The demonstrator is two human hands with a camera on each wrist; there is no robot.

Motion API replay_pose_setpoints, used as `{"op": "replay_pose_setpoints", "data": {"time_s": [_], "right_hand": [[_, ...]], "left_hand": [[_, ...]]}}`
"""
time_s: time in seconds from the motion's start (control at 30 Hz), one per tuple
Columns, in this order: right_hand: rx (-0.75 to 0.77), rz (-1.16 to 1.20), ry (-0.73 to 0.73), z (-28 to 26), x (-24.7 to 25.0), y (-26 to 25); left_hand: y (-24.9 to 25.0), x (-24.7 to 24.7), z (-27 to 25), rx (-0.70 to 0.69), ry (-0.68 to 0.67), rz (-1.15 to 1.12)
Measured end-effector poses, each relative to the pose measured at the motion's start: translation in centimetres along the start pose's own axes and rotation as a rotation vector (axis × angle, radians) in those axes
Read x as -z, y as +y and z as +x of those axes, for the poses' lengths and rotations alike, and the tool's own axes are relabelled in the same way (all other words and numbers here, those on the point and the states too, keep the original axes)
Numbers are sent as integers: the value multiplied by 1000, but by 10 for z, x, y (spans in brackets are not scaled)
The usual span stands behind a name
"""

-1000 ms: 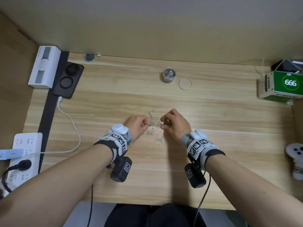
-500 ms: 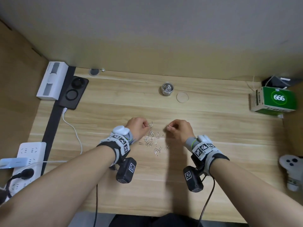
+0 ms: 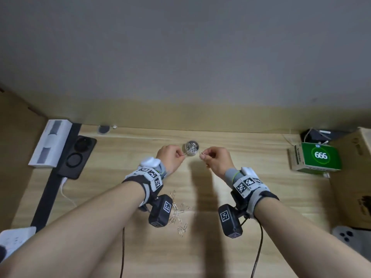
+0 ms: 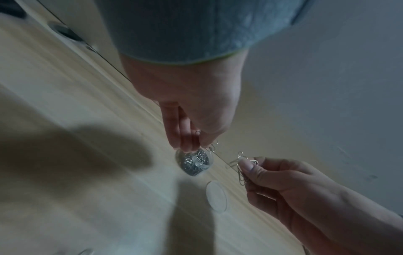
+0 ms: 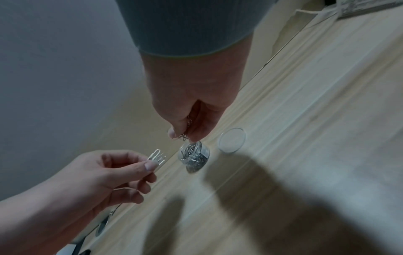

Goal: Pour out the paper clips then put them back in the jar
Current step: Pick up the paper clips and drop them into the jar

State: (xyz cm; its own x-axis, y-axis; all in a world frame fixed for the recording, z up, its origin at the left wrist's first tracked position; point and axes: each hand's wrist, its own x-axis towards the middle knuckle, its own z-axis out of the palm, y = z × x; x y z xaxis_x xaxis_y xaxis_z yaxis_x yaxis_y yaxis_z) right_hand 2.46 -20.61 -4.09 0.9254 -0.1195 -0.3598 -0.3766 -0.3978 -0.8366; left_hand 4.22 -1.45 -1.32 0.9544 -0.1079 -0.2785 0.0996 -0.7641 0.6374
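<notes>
Clips: light, springy, tangle-prone wire, best pinched in small bunches; left hand and right hand each clamp some at jar's 9 and 3 o'clock; rest lie at 6.

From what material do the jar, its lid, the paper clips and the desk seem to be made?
Jar: clear, glossy, plastic or glass; the clips inside show through the wall.
Lid: a thin clear disc, probably plastic.
Paper clips: bent wire with a silver shine, likely steel.
Desk: pale wood grain, matte; solid wood or laminate, I cannot tell which.
</notes>
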Motion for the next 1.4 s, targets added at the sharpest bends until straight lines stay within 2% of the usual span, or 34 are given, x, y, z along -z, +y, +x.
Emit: {"op": "replay_pose_setpoints", "data": {"time_s": [0.17, 0.53, 0.77, 1.1, 1.4], "right_hand": [[-31, 50, -6, 40, -3, 4], [-57, 62, 12, 75, -12, 11], [-90, 83, 16, 74, -15, 11], [-78, 34, 59, 73, -31, 1], [-71, -27, 80, 48, -27, 1]], "left_hand": [[6, -15, 44, 4, 2, -19], [-9, -30, 73, 50, 0, -121], [-19, -38, 70, 13, 12, -175], [-60, -13, 42, 93, 63, -138], [-80, 4, 9, 87, 62, -139]]}}
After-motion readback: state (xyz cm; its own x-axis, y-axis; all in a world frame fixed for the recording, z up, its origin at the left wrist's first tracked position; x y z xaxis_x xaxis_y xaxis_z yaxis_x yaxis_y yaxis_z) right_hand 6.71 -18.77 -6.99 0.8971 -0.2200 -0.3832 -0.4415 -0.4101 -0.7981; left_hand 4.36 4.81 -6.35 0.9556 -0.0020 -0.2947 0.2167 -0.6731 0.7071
